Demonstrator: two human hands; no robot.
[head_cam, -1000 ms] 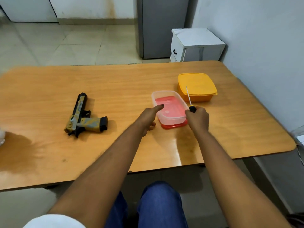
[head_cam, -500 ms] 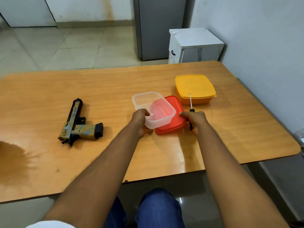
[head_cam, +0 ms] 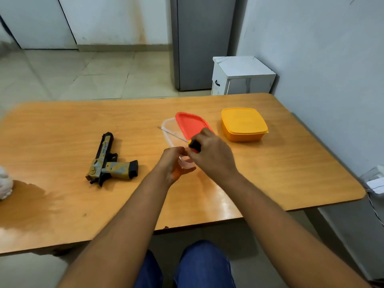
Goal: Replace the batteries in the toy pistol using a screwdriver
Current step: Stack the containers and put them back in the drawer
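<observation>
The toy pistol (head_cam: 110,161), black with tan and gold camouflage, lies flat on the wooden table (head_cam: 62,125), left of my hands. My left hand (head_cam: 173,163) grips the near edge of a clear plastic container (head_cam: 169,129). My right hand (head_cam: 212,154) holds both a screwdriver (head_cam: 187,141), its thin shaft pointing left over the container, and a red lid (head_cam: 192,124) tilted up above the container. What lies in the container is hidden.
A closed yellow container (head_cam: 243,124) stands at the right of the table. A white crumpled object (head_cam: 5,181) and a dark wet patch (head_cam: 25,204) are at the left edge. A white cabinet (head_cam: 241,75) and a wall stand behind and to the right.
The clear container was lifted off the red lid beneath it and moved left. My right hand picked the lid up and now holds it tilted over the container, screwdriver still in hand.
</observation>
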